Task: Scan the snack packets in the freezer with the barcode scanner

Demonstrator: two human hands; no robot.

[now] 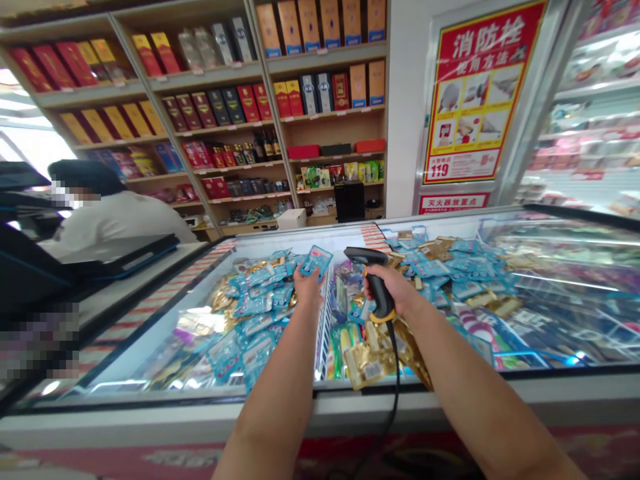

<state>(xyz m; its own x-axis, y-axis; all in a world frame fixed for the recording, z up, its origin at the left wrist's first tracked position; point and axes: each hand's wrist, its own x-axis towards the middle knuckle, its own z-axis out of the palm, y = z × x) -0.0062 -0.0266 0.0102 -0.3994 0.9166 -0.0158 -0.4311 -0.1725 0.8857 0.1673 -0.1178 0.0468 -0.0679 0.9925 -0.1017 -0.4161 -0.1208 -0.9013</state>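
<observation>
In my left hand (pixel 309 283) is a blue ice cream packet (pixel 318 259), held up over the chest freezer (pixel 200 415). My right hand (pixel 393 287) grips the handle of a black and yellow barcode scanner (pixel 381 293). The scanner's head points left, toward the packet, with a gap between them. Its black cable (pixel 397 387) hangs down over the freezer's front edge. Below my left hand lies a heap of blue packets (pixel 265 300). Under the scanner are gold packets (pixel 367 363), and more blue packets (pixel 470 273) lie to the right.
A white wire divider (pixel 325 327) splits the freezer. Its glass lid (pixel 575 287) covers the right side. At left, a person (pixel 120 213) in a white top sits behind a counter (pixel 100 293). Shelves of boxed bottles (pixel 225 107) and a red poster (pixel 483 93) stand behind.
</observation>
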